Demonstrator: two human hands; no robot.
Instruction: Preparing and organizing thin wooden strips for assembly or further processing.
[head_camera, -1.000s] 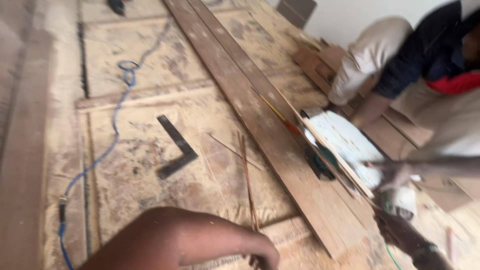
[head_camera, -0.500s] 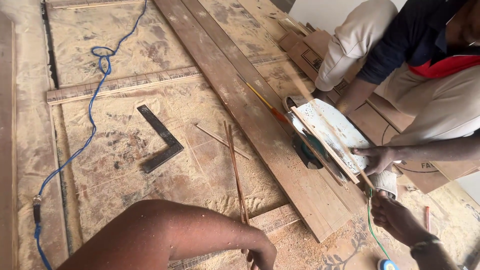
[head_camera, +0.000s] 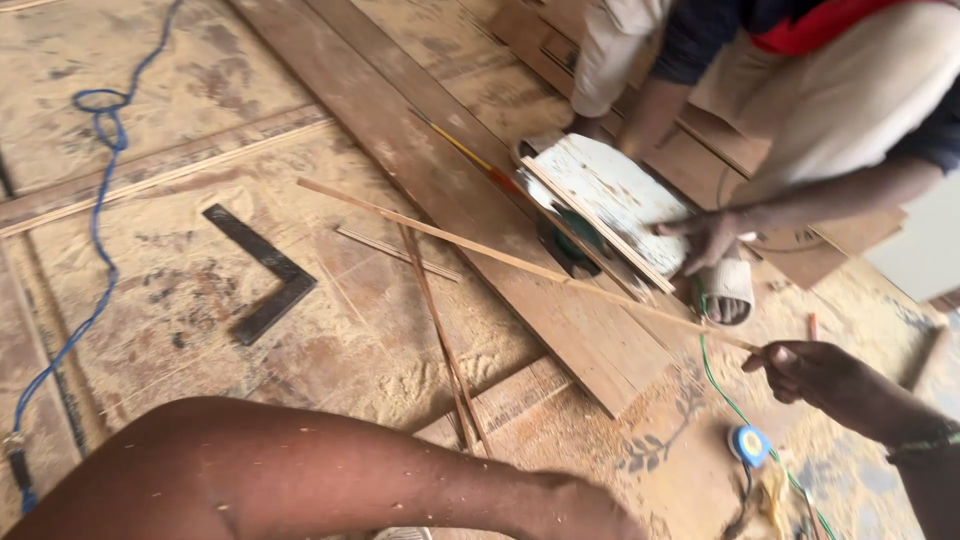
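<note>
Wood strip (head_camera: 520, 262): long, thin and pale, held off the floor, running from upper left over the plank to the right hand (head_camera: 815, 372) at lower right. Right grip: fingertips pinched on the strip's near end.

Left arm: crosses the bottom edge; left hand (head_camera: 585, 515) cut off by the frame, so its grip cannot be told.

Tape measure (head_camera: 749, 444): small round blue case on the dusty floor, just below the right hand, with a green cord (head_camera: 718, 385) running beside it.

Second thin strip (head_camera: 440, 335): darker, lying on the floor (head_camera: 160, 300), its near end hidden behind the left arm.

Metal square (head_camera: 262, 270): dark, L-shaped, flat on the floor to the left.

Blue cord (head_camera: 97, 215): looped at far left, its lower end cut off.

Plank (head_camera: 480, 210): broad and brown, lying diagonally.

Power saw (head_camera: 610, 210): white-smeared flat base, tilted on the plank; its body is largely hidden. Another person's hand (head_camera: 705, 238) rests on it; that person is crouched at upper right, cut off by the frame.
</note>
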